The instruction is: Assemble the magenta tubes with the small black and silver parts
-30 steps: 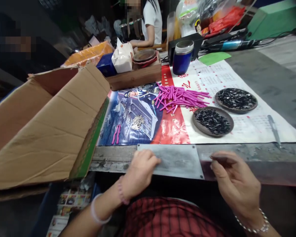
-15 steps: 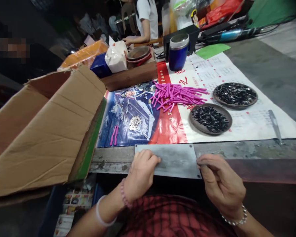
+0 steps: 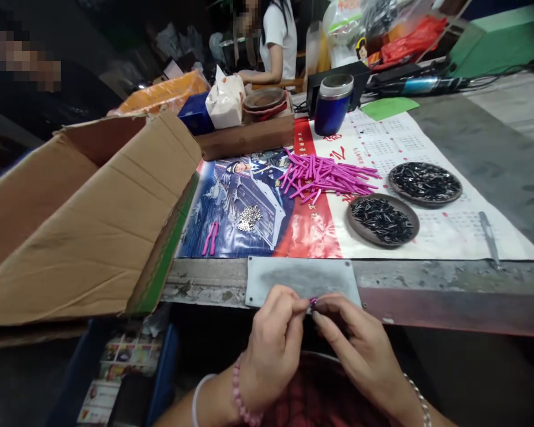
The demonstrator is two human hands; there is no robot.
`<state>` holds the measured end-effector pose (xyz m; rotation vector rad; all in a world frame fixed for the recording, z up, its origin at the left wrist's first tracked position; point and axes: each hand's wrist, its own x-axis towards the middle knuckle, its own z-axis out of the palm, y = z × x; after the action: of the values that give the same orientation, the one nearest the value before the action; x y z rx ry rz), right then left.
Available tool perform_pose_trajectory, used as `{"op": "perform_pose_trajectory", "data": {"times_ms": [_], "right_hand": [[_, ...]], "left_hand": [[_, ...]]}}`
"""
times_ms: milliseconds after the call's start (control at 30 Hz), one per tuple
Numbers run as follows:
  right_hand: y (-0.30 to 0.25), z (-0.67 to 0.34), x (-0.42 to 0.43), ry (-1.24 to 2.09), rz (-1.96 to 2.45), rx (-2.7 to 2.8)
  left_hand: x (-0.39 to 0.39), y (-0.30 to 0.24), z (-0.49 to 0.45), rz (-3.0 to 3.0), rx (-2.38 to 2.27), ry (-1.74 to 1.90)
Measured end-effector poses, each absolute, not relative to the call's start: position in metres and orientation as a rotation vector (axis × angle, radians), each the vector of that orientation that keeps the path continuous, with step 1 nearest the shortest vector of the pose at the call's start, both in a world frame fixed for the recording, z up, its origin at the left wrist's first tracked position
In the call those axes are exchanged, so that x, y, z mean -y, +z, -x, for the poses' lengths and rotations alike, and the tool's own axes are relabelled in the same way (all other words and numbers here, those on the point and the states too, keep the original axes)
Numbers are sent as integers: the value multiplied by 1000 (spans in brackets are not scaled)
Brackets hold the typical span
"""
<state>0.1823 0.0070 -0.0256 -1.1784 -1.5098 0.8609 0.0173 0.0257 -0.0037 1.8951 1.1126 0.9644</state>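
My left hand [image 3: 278,332] and my right hand [image 3: 358,344] meet in front of the table edge, fingertips almost touching. Both are closed in a pinch on a small pink piece [image 3: 312,301], of which only a short end shows; the fingers hide the rest. A grey metal plate [image 3: 300,273] with dark dots at its corners lies just beyond my hands. Farther back is a pile of slim pink sticks [image 3: 324,175]. To its right stand a nearer dish of small black pieces [image 3: 382,219] and a farther dish of dark shiny pieces [image 3: 425,182].
A large open cardboard box [image 3: 129,207] leans at the left. On the poster [image 3: 449,237] lie small silvery rings [image 3: 249,218], two pink sticks [image 3: 211,237] and metal tweezers [image 3: 488,237]. A blue mug [image 3: 333,107] stands behind. A person in white [image 3: 279,41] sits across.
My left hand has left the metal plate and moved right and down. My right hand has moved left from the plate's edge. Both now meet, with a pink piece showing between their fingertips.
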Motion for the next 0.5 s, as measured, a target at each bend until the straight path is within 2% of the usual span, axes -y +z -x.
{"op": "perform_pose_trajectory", "data": {"times_ms": [300, 500], "right_hand": [[-23, -175, -8, 841, 1180, 1432], [-23, -172, -6, 837, 1201, 1479]], "left_hand": [[-6, -4, -27, -1551, -1136, 1151], [3, -4, -34, -1008, -1083, 1061]]}}
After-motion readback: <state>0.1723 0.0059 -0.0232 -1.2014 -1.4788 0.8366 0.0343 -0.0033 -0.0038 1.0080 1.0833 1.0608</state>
